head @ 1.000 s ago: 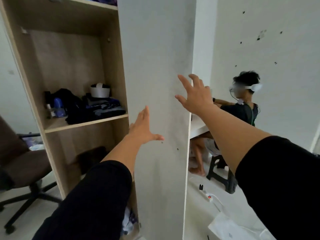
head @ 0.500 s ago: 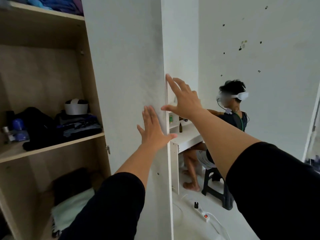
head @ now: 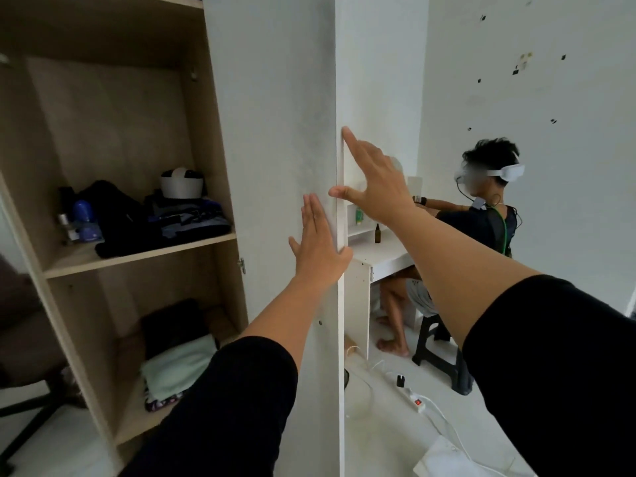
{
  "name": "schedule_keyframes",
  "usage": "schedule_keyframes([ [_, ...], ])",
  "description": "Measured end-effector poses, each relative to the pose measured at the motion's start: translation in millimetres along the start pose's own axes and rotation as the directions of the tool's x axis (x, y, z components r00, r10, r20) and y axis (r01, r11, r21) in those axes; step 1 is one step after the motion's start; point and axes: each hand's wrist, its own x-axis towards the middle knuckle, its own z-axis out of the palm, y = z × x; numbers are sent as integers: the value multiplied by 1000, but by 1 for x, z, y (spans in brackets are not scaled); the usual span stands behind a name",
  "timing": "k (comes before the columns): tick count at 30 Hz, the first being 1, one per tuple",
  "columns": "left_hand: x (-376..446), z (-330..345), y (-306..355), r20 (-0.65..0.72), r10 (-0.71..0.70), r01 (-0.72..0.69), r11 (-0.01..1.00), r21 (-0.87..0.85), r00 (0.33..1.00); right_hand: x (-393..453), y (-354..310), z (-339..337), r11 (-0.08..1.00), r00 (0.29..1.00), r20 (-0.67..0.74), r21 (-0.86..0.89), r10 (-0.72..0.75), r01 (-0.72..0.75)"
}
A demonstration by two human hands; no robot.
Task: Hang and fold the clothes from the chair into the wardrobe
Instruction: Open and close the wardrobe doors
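The wooden wardrobe [head: 210, 139] stands open at left, and its white door [head: 275, 139] swings out toward me. My left hand [head: 318, 242] lies flat on the door's face near its free edge, fingers straight, thumb at the edge. My right hand [head: 373, 182] reaches past that edge with spread fingers, the thumb touching it. Dark folded clothes [head: 151, 218] and a white headset [head: 180, 183] sit on the middle shelf. More folded clothes, one pale green [head: 175, 364], lie on the bottom shelf. A brown office chair [head: 24, 325] shows at far left.
A seated person [head: 481, 222] wearing a white headset works at a white desk [head: 382, 256] behind the door, on a black stool [head: 444, 352]. A power strip [head: 413, 399] with white cables lies on the floor, and a white bag [head: 447, 459] sits at the bottom.
The view swung left and nearer to the wardrobe. Both hands moved up to the door's free edge; my left hand now lies flat against the door, and my right thumb touches the edge.
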Motion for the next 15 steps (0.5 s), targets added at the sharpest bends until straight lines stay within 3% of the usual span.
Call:
schedule_keyframes([
  [6,-41,-49,-39,-14,-17,17,999,-33,1000,-14,-71,7,993,996,7,81,-85,85],
  [15,-92,-132,-119,-124,-125,136,987,83,984,-7,-193,35,969,982,31,168,-187,179],
])
